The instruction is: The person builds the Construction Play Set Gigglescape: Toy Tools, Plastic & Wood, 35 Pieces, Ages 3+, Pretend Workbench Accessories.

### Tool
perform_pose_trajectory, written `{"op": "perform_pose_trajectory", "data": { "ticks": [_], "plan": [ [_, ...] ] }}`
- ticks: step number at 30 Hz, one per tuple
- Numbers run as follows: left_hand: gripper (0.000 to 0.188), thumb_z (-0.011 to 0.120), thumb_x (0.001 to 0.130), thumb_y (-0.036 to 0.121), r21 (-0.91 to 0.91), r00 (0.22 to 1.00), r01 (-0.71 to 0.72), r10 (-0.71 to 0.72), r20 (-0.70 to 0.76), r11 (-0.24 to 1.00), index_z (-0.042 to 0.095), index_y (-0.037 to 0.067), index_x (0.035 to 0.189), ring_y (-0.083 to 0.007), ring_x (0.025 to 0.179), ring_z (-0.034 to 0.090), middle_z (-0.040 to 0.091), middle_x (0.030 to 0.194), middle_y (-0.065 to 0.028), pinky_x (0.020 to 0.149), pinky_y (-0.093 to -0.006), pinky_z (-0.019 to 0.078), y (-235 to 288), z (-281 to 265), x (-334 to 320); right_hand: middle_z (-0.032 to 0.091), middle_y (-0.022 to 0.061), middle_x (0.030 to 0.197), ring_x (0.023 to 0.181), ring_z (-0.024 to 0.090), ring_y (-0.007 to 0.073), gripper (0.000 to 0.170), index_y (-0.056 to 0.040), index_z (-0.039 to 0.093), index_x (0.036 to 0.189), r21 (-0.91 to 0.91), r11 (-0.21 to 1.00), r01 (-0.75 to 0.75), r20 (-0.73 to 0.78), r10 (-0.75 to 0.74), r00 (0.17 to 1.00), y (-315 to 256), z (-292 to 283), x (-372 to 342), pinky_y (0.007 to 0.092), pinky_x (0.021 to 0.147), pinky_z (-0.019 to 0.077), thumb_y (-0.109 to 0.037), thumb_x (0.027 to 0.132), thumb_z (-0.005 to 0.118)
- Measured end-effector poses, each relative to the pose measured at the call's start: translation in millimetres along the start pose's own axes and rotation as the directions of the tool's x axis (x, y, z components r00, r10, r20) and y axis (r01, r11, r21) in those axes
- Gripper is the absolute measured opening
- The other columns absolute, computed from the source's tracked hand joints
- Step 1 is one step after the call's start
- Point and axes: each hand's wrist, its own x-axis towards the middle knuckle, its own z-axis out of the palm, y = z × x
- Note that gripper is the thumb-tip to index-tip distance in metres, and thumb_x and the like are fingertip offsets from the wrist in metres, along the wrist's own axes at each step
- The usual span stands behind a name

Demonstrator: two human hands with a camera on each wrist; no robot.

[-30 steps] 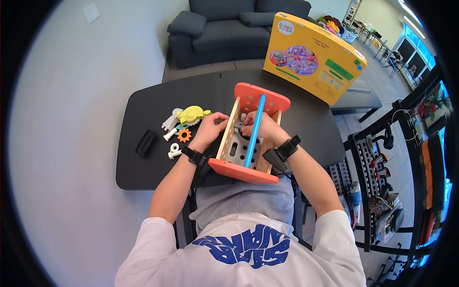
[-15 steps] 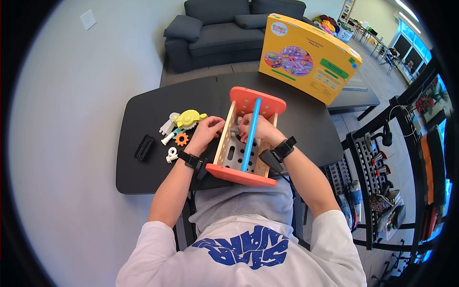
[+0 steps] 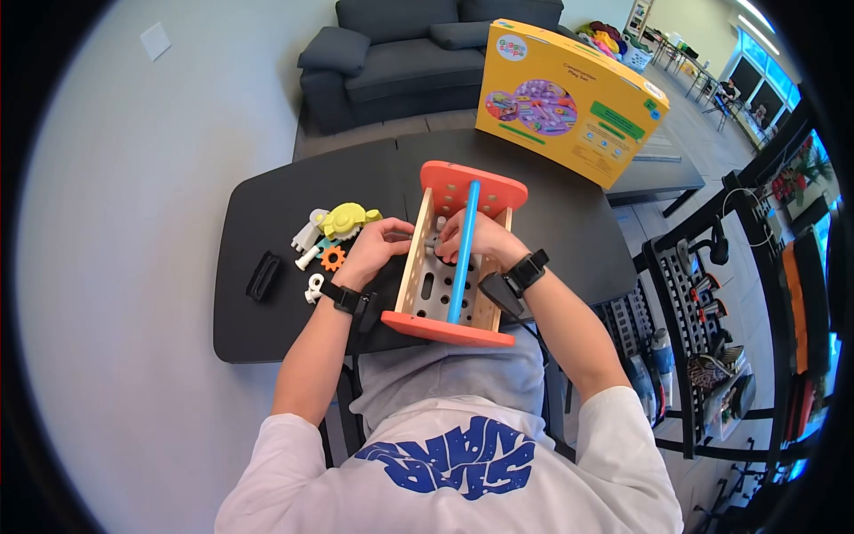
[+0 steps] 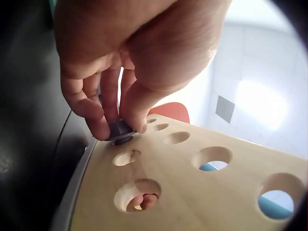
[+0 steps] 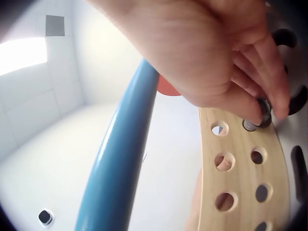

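A toy toolbox with red-orange ends [image 3: 449,329], wooden hole-drilled sides [image 3: 414,258], a blue rod handle [image 3: 464,254] and a grey slotted base stands before me. Outside its left side, my left hand [image 3: 378,249] pinches the dark grey head of a toy bolt [image 4: 121,130] between thumb and fingers, right at the panel. My right hand [image 3: 480,238] reaches in under the rod. Its thumb and fingers pinch a dark nut [image 5: 263,113] by the bolt's threaded end [image 5: 249,125], which pokes through a hole in the same side.
Left of the toolbox lie a yellow toy piece [image 3: 347,219], an orange gear [image 3: 333,259], white bolts [image 3: 307,258] and a black holder [image 3: 263,276]. A yellow box [image 3: 569,102] stands behind on the black table [image 3: 302,187]. A rack [image 3: 680,329] is at the right.
Both hands keep their places at the left side panel, with only slight shifts of the right fingers. The head view has moved a little, so the toolbox appears slightly further left.
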Motion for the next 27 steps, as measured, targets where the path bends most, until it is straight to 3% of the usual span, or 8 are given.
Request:
{"op": "perform_pose_trajectory", "data": {
  "ticks": [3,6,8,10,13,17,20,27],
  "plan": [
    [0.021,0.073,0.09,0.002,-0.053,0.999,-0.032,0.033,0.026,0.998,0.069,0.0,0.11,-0.015,0.1,0.067,0.071,0.105,-0.0069,0.091,-0.0285,0.0525,1,0,-3,0.072,0.0095,0.081,0.073,0.075,0.0189,0.028,0.0057,0.071,0.096,-0.075,0.997,0.027,-0.013,-0.028,1.0,6,0,5,0.0286,0.064,0.059,-0.013,0.08,0.084],
    [0.018,0.073,0.09,0.003,-0.071,0.998,-0.064,0.062,-0.025,0.995,0.07,0.0,0.108,-0.0149,0.097,0.067,0.072,0.103,-0.0069,0.089,-0.0283,0.0529,4,2,-3,0.074,0.012,0.081,0.07,0.074,0.0155,0.028,0.0088,0.071,0.103,-0.12,0.993,0.017,0.014,-0.015,1.0,4,1,6,0.0258,0.061,0.0595,-0.015,0.09,0.076],
    [0.017,0.072,0.091,0.005,-0.048,0.996,-0.061,0.058,-0.071,0.997,0.07,0.0,0.108,-0.0145,0.096,0.067,0.072,0.102,-0.0065,0.087,-0.0284,0.0532,6,5,-2,0.074,0.012,0.085,0.07,0.074,0.016,0.025,0.0068,0.07,0.102,0.02,0.999,-0.027,-0.041,0.028,0.999,7,4,10,0.0262,0.061,0.06,-0.017,0.095,0.07],
    [0.019,0.07,0.096,0.013,0.07,0.987,0.091,-0.081,-0.139,0.993,0.07,-0.001,0.108,-0.0129,0.091,0.067,0.072,0.099,-0.0056,0.082,-0.0283,0.0535,10,9,-2,0.074,0.0119,0.086,0.07,0.074,0.0162,0.024,0.0059,0.07,0.101,0.047,0.999,-0.011,-0.027,0.012,1.0,9,3,9,0.0264,0.062,0.0603,-0.018,0.097,0.068],
    [0.024,0.067,0.099,0.02,0.256,0.983,0.163,-0.134,-0.126,0.953,0.07,-0.002,0.109,-0.0115,0.086,0.066,0.072,0.096,-0.0051,0.077,-0.0279,0.0533,20,14,-4,0.074,0.0117,0.086,0.07,0.074,0.0161,0.023,0.0043,0.069,0.099,0.073,0.997,0.002,-0.009,-0.002,1.0,9,3,9,0.026,0.062,0.0601,-0.019,0.098,0.068],
    [0.025,0.066,0.1,0.02,0.282,0.986,0.157,-0.132,-0.103,0.946,0.07,-0.003,0.11,-0.0117,0.084,0.066,0.072,0.095,-0.0053,0.076,-0.0276,0.0532,15,12,-2,0.074,0.0105,0.084,0.069,0.073,0.0145,0.025,0.0038,0.07,0.096,-0.007,1.0,0.016,0.022,-0.016,1.0,4,1,7,0.0243,0.061,0.0581,-0.02,0.092,0.075],
    [0.02,0.068,0.098,0.014,0.188,0.997,0.053,-0.041,-0.069,0.981,0.069,-0.002,0.11,-0.0123,0.085,0.067,0.072,0.097,-0.005,0.078,-0.0276,0.0541,10,9,-2,0.073,0.0096,0.081,0.069,0.073,0.0136,0.027,0.0047,0.071,0.095,-0.176,0.982,0.074,0.03,-0.07,0.997,5,0,6,0.0237,0.06,0.0567,-0.021,0.09,0.078],
    [0.013,0.072,0.092,0.003,-0.002,0.999,-0.03,0.03,0.011,1.0,0.067,0.001,0.104,-0.0139,0.096,0.068,0.07,0.102,-0.0052,0.088,-0.0271,0.0542,3,2,-6,0.073,0.009,0.081,0.069,0.073,0.0133,0.029,0.0046,0.073,0.099,-0.15,0.988,0.026,0.003,-0.026,1.0,9,1,12,0.0247,0.061,0.0573,-0.023,0.092,0.077]
  ]
}}
